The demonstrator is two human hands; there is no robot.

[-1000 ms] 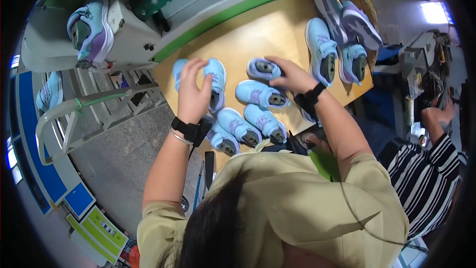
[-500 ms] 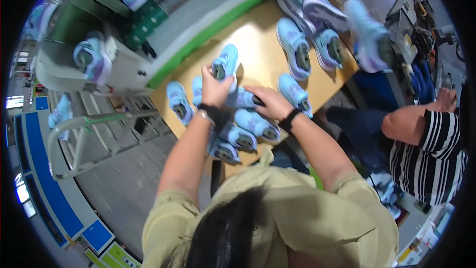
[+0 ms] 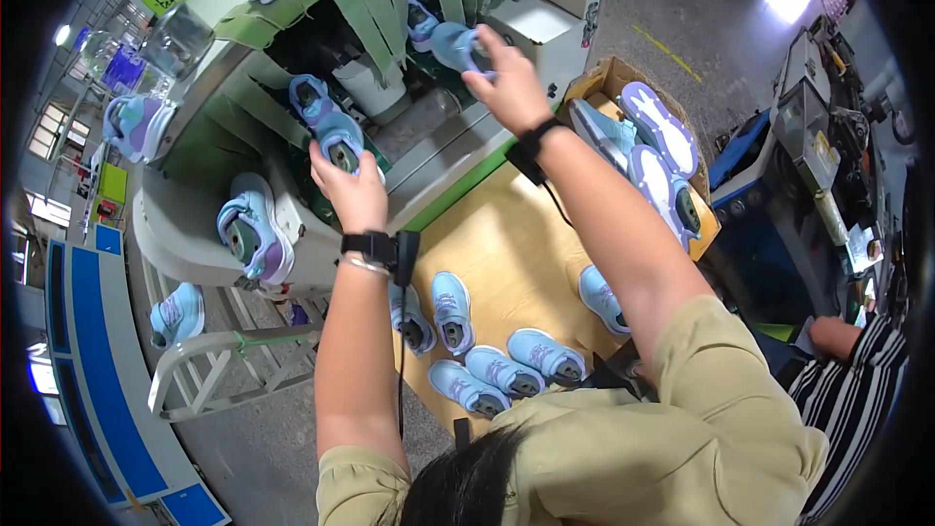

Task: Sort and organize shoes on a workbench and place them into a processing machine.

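Observation:
Both my hands reach over a conveyor machine with hanging green strips. My left hand [image 3: 353,193] is closed round the heel of a light blue sneaker [image 3: 341,148], whose toe points away from me. Another blue sneaker [image 3: 310,97] lies just beyond it, under the strips. Further right, my right hand [image 3: 514,88] has thumb and fingers on either side of the heel end of a second sneaker [image 3: 453,44]. One more sneaker [image 3: 421,21] sits past that one, partly behind the strips.
Several blue sneakers [image 3: 506,370] stand on the near part of the wooden table [image 3: 487,234]. A cardboard box [image 3: 612,70] at the right holds more shoes. Sneakers also rest on the machine's left side [image 3: 255,229]. A person in a striped shirt [image 3: 857,390] is at the right.
Both hands have moved from the table up and away to the machine, each with a sneaker. The view has shifted, and the person at the right is now lower in it.

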